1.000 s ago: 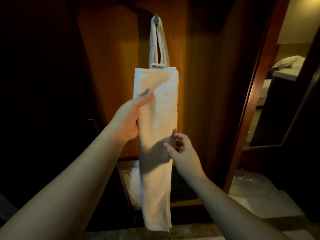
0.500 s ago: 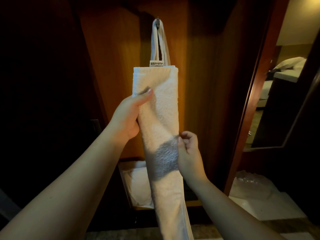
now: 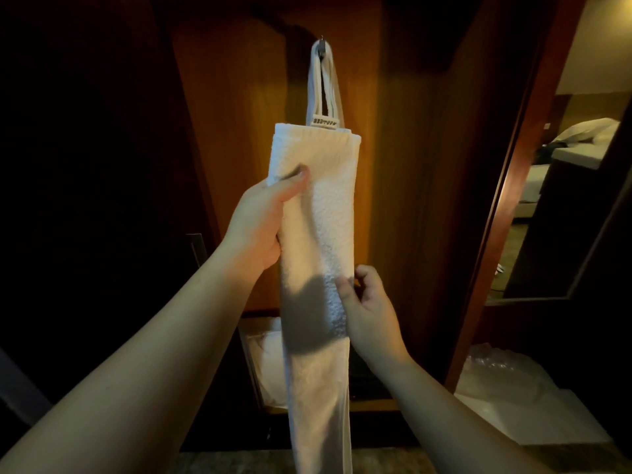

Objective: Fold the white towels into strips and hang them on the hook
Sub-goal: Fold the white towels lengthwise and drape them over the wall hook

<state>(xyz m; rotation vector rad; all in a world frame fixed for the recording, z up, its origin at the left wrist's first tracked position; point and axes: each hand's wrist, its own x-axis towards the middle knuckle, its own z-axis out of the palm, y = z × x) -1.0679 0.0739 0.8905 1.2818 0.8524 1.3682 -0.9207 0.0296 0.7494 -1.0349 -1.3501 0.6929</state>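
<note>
Overhead, the hooked towel (image 3: 328,213) hangs gripped between left fingers (image 3: 294,181) and right fingers (image 3: 345,295).

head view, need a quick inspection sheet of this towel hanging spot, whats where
surface: wooden panel behind the hook.
job's things: white towel, folded into a strip, hangs by its loop from the hook.
clutter: more white cloth in a tray below; clear plastic wrap on the floor, right.
hands: left hand grips the towel's left edge; right hand pinches its right edge, lower.
cables: nothing seen.
surroundings: dim; bed visible at right.
</note>
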